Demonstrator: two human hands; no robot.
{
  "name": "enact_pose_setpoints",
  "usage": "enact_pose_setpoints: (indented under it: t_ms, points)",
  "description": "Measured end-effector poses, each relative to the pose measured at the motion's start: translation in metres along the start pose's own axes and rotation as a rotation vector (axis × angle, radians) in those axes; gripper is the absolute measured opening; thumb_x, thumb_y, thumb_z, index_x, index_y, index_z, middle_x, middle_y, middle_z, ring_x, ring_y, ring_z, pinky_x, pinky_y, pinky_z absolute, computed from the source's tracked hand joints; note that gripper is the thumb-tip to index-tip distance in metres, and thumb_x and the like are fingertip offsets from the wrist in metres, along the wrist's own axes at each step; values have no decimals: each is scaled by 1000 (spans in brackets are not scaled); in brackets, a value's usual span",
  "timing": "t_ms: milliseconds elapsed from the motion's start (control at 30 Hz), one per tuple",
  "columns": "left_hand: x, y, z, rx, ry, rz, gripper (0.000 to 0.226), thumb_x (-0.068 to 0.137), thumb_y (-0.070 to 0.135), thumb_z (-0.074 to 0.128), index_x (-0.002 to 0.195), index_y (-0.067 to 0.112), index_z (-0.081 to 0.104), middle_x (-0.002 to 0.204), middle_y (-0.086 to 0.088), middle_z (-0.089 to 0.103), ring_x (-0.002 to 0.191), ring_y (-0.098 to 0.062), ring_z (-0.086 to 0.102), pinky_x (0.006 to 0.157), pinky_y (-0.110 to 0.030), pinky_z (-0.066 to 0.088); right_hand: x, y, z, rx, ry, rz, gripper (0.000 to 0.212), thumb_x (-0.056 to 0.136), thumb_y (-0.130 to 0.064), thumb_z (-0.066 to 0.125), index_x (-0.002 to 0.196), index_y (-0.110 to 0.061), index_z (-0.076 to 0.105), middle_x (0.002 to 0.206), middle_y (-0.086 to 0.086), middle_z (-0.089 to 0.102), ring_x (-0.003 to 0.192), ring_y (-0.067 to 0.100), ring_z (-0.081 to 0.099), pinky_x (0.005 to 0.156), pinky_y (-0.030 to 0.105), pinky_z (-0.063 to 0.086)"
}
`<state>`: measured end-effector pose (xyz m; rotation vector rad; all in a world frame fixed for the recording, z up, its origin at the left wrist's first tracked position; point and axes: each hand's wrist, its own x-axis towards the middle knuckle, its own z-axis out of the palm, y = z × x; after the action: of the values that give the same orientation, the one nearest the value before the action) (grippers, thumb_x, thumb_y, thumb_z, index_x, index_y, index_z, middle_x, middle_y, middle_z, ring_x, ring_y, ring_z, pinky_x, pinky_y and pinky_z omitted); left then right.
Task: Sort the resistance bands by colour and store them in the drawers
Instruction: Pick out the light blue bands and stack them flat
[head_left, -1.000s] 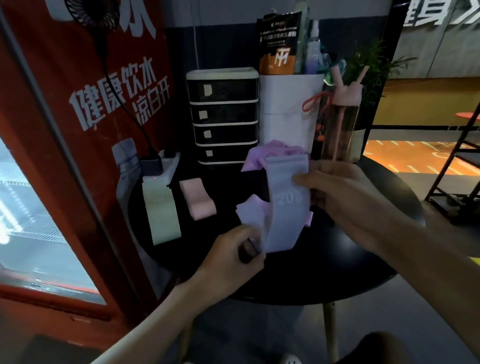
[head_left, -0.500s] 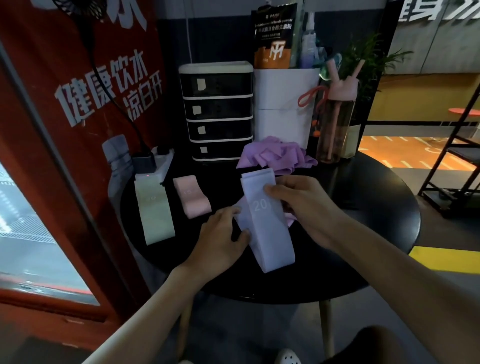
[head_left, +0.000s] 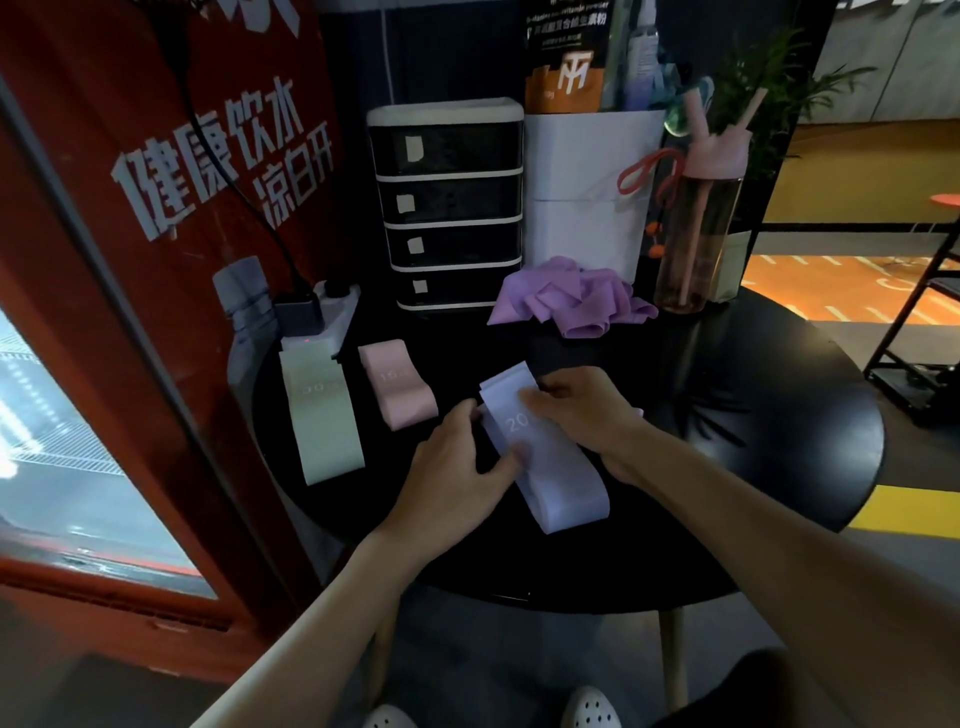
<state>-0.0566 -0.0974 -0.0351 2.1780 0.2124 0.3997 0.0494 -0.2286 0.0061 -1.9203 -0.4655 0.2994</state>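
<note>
A pale lavender band marked 20 (head_left: 558, 473) lies flat on the round black table (head_left: 753, 467). My left hand (head_left: 457, 462) holds its left edge, thumb on top. My right hand (head_left: 582, 410) presses down on its far end, fingers bent over it. A pale green band (head_left: 322, 415) and a pink band (head_left: 397, 384) lie side by side to the left. A crumpled heap of purple bands (head_left: 571, 299) sits further back. The black drawer unit (head_left: 449, 202), with its drawers closed, stands at the back of the table.
A white power strip with a plug (head_left: 322, 312) sits at the back left. A white box (head_left: 587, 192) and a pink-lidded bottle (head_left: 698, 223) stand right of the drawers. A red cooler door (head_left: 130, 312) borders the table on the left.
The lavender band has come down from mid-air onto the table and now lies flat. Both hands lowered with it and moved onto its upper half.
</note>
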Motion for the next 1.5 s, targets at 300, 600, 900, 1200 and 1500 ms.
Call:
enact_pose_setpoints:
  t_ms: [300,600,900,1200,1500]
  points:
    - [-1,-3,-1,-66,-4,-16,49,87,51,64,130,35,45,123,22,59,112,7,55,89,-15,46,0,0,6,-22,-21,-81,11,93,-17,63,95,-9,71,90,9,73,84,20,69,74,31,56]
    - [6,-5,-1,-58,13,-44,63,75,58,72,126,33,46,128,13,53,117,-3,55,98,-27,47,-35,10,-10,-155,84,-154,24,95,-24,58,87,-1,61,74,12,54,63,9,47,55,18,38]
    - [52,20,-25,253,-240,-174,74,79,53,77,132,11,46,119,1,61,100,-13,62,82,-31,53,-81,42,-4,-409,154,-285,32,86,-49,55,80,-18,59,70,-4,58,66,10,56,54,23,45]
    - [62,40,-31,94,-387,-177,32,79,22,85,104,7,72,101,-7,76,98,-21,72,94,-38,56,-84,51,-1,-378,189,-324,27,85,-53,51,89,-27,57,78,-12,59,73,5,57,70,31,50]
    - [61,51,-30,38,-449,-174,41,82,11,81,116,10,60,113,-11,69,106,-23,68,92,-42,58,-85,51,-2,-359,169,-331,27,86,-53,51,97,-28,56,85,-14,58,80,6,57,77,36,51]
